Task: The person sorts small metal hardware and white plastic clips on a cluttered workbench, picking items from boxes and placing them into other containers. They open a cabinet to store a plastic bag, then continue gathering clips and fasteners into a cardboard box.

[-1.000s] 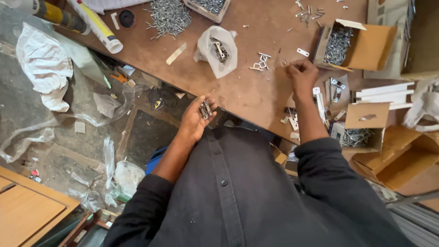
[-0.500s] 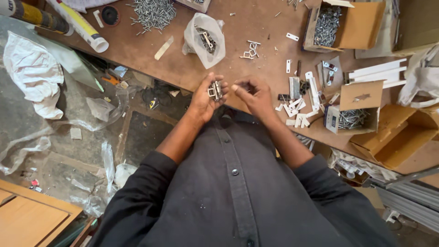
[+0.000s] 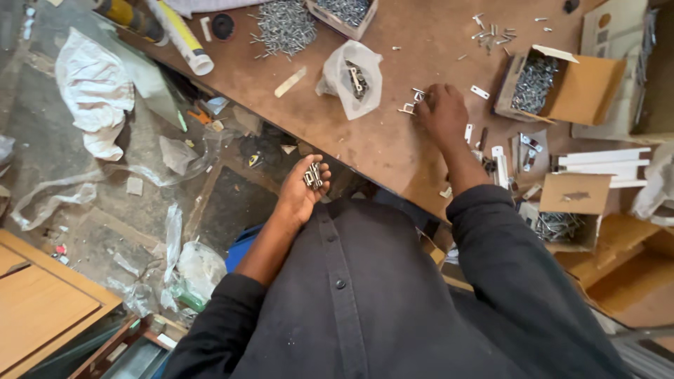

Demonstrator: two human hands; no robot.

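Head view, looking straight down: the left hand point(image 3: 303, 188) is cupped palm-up just off the table edge, fingers half curled round a small cluster of metal brackets point(image 3: 313, 175), shiny, silver, stubby and angular. Over on the tabletop, the right hand point(image 3: 442, 112) lies palm-down with its fingers bent onto 2 loose brackets point(image 3: 412, 102) of the same bright metal; whether it actually pinches one, I cannot tell.

Just beside that hand sits a crumpled clear plastic bag point(image 3: 354, 77) with more metal pieces showing through the film. Beyond it, a heap of grey screws point(image 3: 284, 27) spills across the brown wooden table point(image 3: 365, 144), whose surface is worn and dusty. To the right, an open cardboard box point(image 3: 562, 88) is full of glinting screws, and flat white strips point(image 3: 600, 158) lie near a second, smaller carton point(image 3: 572, 203). At the far left of the table, a white sealant tube point(image 3: 181, 36) lies on its side. Down on the floor, a rumpled white cloth point(image 3: 95, 88) and scraps of clear plastic are scattered about.
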